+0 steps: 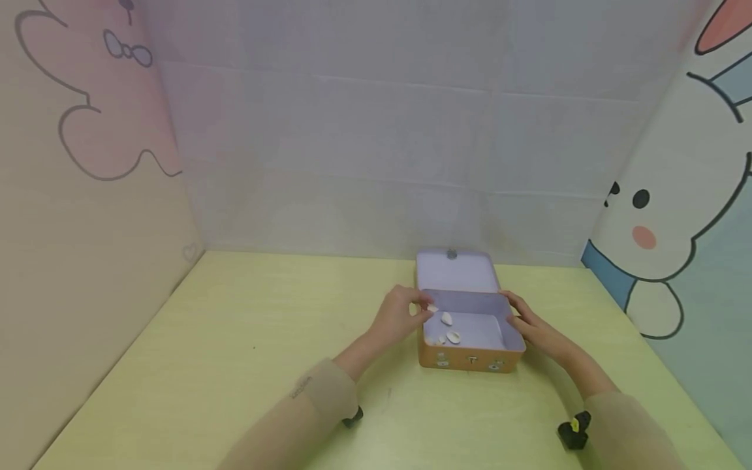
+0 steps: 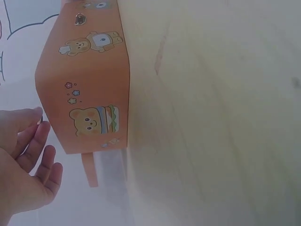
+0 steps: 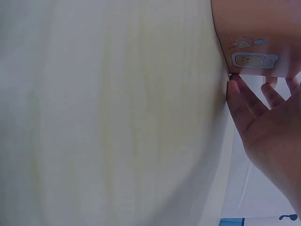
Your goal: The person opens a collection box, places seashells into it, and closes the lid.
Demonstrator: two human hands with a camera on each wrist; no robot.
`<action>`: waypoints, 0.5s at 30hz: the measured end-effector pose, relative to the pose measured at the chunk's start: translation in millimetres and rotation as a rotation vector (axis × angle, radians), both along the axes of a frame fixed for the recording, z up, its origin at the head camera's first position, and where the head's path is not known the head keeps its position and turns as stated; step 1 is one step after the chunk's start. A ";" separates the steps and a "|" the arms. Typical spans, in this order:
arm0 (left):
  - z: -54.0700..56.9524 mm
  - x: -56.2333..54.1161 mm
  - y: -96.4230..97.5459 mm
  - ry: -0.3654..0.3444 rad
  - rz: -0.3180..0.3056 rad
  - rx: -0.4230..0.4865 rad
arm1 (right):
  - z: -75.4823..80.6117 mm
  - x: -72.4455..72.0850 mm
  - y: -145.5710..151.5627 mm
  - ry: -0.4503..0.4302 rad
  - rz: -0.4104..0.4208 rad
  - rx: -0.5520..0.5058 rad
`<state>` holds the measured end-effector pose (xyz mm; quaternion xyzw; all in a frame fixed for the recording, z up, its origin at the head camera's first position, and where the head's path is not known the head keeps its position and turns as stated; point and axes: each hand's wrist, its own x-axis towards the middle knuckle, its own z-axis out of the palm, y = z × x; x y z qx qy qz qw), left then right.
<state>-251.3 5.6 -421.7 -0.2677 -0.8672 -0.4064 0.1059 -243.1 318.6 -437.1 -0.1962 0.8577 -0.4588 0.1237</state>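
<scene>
A small tin suitcase box [image 1: 472, 358], orange outside and lilac inside, stands with its lid [image 1: 457, 271] raised at the back. At its left rim my left hand [image 1: 399, 313] pinches a small white seashell [image 1: 432, 308] between thumb and fingers; the left wrist view mostly hides the shell. Inside lie a white shell [image 1: 446, 318], another shell [image 1: 453, 337] nearer the front and a smaller white piece [image 1: 442, 340]. My right hand [image 1: 537, 329] holds the box's right side, thumb at the rim. In the right wrist view, its fingertips [image 3: 236, 85] reach round the back edge.
The box stands on a pale yellow wooden table [image 1: 247, 365]. Behind it is a plain whitish curtain [image 1: 352, 143]; a rabbit-printed panel [image 1: 675, 215] flanks the right side and a printed panel [image 1: 88, 215] the left.
</scene>
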 end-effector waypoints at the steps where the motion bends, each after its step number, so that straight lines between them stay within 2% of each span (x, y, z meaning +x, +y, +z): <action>1: -1.0 -0.7 1.1 -0.002 -0.003 -0.001 | 0.2 0.3 0.1 0.001 0.000 0.002; 8: -2.0 -3.7 7.8 -0.023 0.010 -0.028 | -0.3 0.7 0.9 -0.003 -0.004 0.004; 15: -1.0 -6.8 12.6 -0.007 0.049 -0.091 | -2.7 -1.5 1.8 -0.016 -0.012 0.005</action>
